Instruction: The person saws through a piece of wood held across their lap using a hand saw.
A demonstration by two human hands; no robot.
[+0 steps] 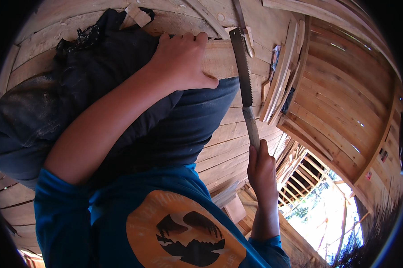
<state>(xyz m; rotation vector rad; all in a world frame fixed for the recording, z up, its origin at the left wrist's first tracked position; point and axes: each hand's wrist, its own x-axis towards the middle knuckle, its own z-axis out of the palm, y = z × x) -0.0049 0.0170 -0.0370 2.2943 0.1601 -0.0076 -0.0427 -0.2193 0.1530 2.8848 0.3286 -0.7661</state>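
My left hand presses down on a wooden board, fingers over its far edge and thumb along its near edge. The board lies across my dark-trousered leg. In my right hand is the handle of a hand saw, fingers wrapped round it. The saw's dark toothed blade points away from me and runs along the board's right end, close to or touching it; I cannot tell whether it has cut in.
Wooden planks form the floor. Beyond the saw's tip lies another long blade-like tool with a light wooden piece. Long boards stand along the right beside a plank wall. A bright opening is at the lower right.
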